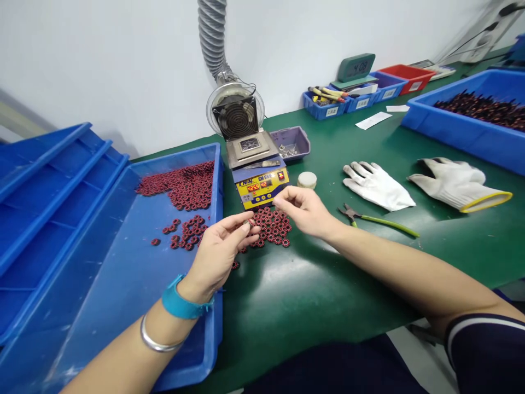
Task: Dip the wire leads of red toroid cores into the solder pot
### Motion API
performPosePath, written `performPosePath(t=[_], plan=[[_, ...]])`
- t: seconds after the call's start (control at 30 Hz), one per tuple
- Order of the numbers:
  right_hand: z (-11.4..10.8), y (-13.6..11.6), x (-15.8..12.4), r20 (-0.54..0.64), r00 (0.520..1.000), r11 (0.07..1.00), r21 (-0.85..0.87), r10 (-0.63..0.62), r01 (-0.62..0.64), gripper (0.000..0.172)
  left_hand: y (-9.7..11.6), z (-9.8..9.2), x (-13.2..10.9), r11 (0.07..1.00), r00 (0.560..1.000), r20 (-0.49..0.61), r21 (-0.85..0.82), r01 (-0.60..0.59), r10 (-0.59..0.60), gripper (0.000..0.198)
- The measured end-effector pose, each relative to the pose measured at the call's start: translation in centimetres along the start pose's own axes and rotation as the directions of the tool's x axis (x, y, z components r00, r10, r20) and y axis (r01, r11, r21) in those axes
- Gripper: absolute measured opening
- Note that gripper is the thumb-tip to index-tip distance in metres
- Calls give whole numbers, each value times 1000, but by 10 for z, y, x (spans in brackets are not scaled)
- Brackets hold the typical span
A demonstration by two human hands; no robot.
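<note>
My left hand (223, 246) pinches a small red-and-black wound stator (251, 222) between thumb and fingertips; most of it is hidden by the fingers. Just to the right, my right hand (302, 209) is closed, thumb against forefinger, and whatever is in that pinch, if anything, cannot be made out. Below and between both hands lies a pile of the same stators (273, 225) on the green table. Behind them stands a yellow-fronted solder pot (262, 189) with lit red digits and a square well on top. A blue tray (118, 257) with more stators is at my left.
A fan with a grey duct (213, 38) rises behind the pot. Nearby are a purple bin (305, 143) and a round white tub (307, 179). Green-handled cutters (388, 223), white gloves (377, 185) and a blue bin of dark parts (426, 112) lie to the right.
</note>
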State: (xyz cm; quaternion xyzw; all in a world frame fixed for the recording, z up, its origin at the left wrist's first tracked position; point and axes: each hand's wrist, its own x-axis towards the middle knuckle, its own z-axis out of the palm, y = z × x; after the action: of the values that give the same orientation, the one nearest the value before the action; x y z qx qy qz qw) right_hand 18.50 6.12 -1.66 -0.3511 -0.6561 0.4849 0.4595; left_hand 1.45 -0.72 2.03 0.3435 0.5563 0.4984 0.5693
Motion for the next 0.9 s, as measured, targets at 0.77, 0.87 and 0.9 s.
performPosePath(t=[0.77,0.87,0.9], plan=[[0,-14,-13,156,983,993,40,100,-108,35,-4,0,-1,999,993,117,32,2,-6,43],[-2,-13,-10,-26,1000,1000,14,3,-2,33,-3,0,-3,999,993,114,46,-3,-2,42],[0,-14,-11,-54,997,999,-8,-48,48,31,-4,0,-3,999,992,123,49,-3,-3,43]])
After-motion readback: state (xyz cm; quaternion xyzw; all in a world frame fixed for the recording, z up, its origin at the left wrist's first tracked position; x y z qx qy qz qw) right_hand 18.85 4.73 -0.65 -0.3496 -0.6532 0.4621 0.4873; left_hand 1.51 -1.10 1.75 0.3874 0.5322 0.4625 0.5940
